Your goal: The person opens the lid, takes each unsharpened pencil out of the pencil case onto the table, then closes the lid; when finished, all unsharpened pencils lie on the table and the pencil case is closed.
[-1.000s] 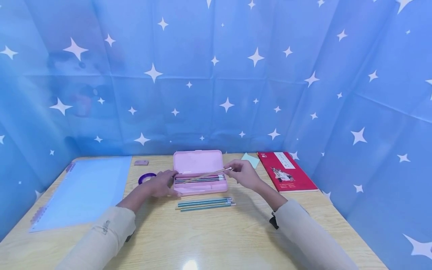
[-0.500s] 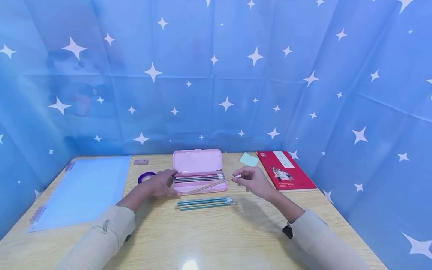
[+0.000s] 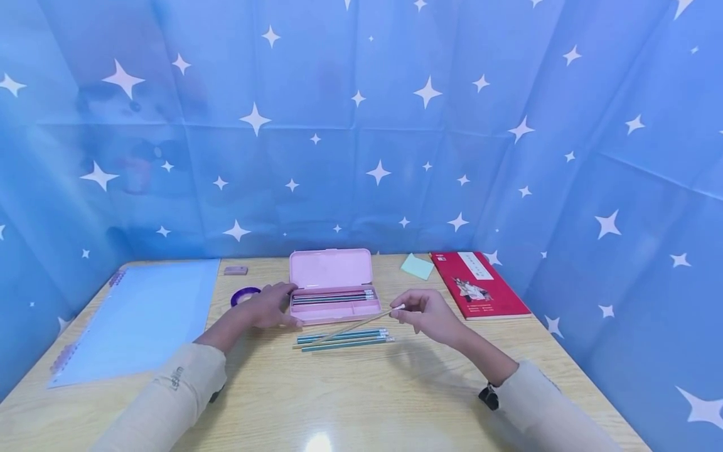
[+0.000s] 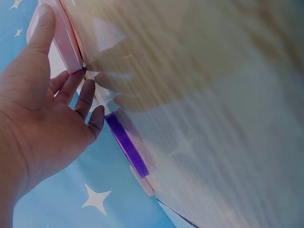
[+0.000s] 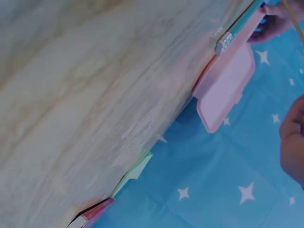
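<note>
An opened pink pencil case (image 3: 330, 269) stands mid-table, with several dark pencils (image 3: 327, 299) lying in its long compartment. My left hand (image 3: 268, 307) grips the case's left end, thumb along the front wall and fingers toward the back; the left wrist view shows the thumb (image 4: 43, 31) against the case. With thumb and fingers my right hand (image 3: 429, 319) pinches a natural-wood pencil (image 3: 361, 324) near its white-tipped end. That pencil slants down to the left, above several teal and wood-coloured pencils (image 3: 344, 341) lying before the case. Only part of the right hand (image 5: 293, 142) enters its wrist view.
Left of the case are a purple tape roll (image 3: 241, 294), partly behind my left hand, and a small eraser (image 3: 235, 270). A large pale-blue sheet (image 3: 141, 320) covers the table's left. Pale-green sticky notes (image 3: 417, 266) and a red book (image 3: 480, 285) lie at the right.
My right hand has moved right and toward me, bringing the wooden pencil from over the case to above the pencils in front. The left hand stays on the case.
</note>
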`<state>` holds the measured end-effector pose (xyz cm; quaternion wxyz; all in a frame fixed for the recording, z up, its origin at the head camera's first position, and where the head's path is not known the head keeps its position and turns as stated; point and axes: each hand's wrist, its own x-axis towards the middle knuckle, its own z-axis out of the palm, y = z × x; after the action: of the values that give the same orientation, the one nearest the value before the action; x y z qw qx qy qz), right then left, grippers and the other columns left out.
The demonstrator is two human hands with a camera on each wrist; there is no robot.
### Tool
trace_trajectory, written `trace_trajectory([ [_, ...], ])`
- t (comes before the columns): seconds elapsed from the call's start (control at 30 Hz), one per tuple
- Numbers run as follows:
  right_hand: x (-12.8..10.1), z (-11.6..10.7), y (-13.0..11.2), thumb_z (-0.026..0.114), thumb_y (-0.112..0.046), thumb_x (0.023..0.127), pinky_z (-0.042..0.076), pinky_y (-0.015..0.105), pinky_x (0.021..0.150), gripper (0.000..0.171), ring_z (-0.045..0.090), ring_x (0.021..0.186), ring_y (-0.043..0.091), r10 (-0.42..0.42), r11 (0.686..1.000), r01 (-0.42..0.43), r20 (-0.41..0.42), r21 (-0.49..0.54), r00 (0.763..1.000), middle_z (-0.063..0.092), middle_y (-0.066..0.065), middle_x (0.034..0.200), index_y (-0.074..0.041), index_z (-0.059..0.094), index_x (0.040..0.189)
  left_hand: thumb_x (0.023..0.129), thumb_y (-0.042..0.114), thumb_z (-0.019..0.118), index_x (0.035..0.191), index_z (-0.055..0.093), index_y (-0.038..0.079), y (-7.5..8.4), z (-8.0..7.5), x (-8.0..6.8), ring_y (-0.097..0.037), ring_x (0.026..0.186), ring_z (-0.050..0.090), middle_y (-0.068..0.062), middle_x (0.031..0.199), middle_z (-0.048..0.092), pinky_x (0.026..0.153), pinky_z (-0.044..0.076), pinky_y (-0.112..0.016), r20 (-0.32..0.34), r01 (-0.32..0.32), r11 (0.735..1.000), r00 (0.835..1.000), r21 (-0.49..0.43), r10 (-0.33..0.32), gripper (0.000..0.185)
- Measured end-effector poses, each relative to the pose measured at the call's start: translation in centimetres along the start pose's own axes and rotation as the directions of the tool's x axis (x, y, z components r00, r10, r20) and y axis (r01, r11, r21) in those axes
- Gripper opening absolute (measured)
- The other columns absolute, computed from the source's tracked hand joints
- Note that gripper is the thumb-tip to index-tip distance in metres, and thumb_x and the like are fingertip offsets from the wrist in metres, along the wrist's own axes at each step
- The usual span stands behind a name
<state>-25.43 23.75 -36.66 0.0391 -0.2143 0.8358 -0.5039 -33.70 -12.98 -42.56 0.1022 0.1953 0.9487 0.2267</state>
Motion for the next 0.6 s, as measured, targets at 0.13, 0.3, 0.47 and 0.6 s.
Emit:
trace_trajectory([
  [0.13,0.0,0.2,1.2,0.067,-0.008,0.094,0.051,0.024,0.053,0.016,0.066,0.087,0.037,-0.008,1.0,0.008,0.012,0.007,1.0,0.072,0.016,0.101,-0.002,0.071,0.109,0.079,0.057,0.076,0.155,0.029,0.006,-0.1,0.0,0.1,-0.047,0.146,0.017,-0.02,0.159,0.028,0.116,0.019,-0.063,-0.004,0.001,1.0,1.0,0.003,-0.001,0.103],
  [0.3,-0.2,0.2,2.1,0.068,-0.009,0.094,0.051,0.025,0.053,0.016,0.065,0.083,0.023,-0.005,1.0,0.006,0.018,-0.027,1.0,0.072,0.012,0.101,-0.003,0.071,0.108,0.079,0.058,0.076,0.155,0.029,0.007,-0.2,0.1,0.2,-0.047,0.146,0.017,-0.02,0.16,0.028,0.116,0.019,-0.063,-0.003,0.003,1.0,1.0,0.002,-0.003,0.104],
  [0.47,-0.3,0.2,2.5,0.069,-0.006,0.092,0.053,0.025,0.059,0.012,0.062,0.082,0.025,-0.017,0.994,0.02,0.027,-0.105,0.999,0.071,0.01,0.097,-0.002,0.073,0.103,0.079,0.059,0.075,0.155,0.029,0.005,-0.3,0.1,0.3,-0.047,0.146,0.018,-0.021,0.159,0.028,0.116,0.019,-0.063,-0.006,-0.015,1.0,1.0,0.013,0.016,0.104],
  [0.6,-0.5,0.1,2.9,0.073,-0.009,0.09,0.054,0.024,0.068,0.011,0.061,0.081,0.02,-0.025,0.986,0.033,0.051,-0.163,0.998,0.071,0.003,0.094,-0.005,0.074,0.1,0.079,0.059,0.075,0.155,0.029,0.005,-0.2,0.1,0.2,-0.048,0.146,0.018,-0.021,0.159,0.029,0.116,0.019,-0.063,-0.005,-0.023,1.0,1.0,0.018,0.023,0.104],
])
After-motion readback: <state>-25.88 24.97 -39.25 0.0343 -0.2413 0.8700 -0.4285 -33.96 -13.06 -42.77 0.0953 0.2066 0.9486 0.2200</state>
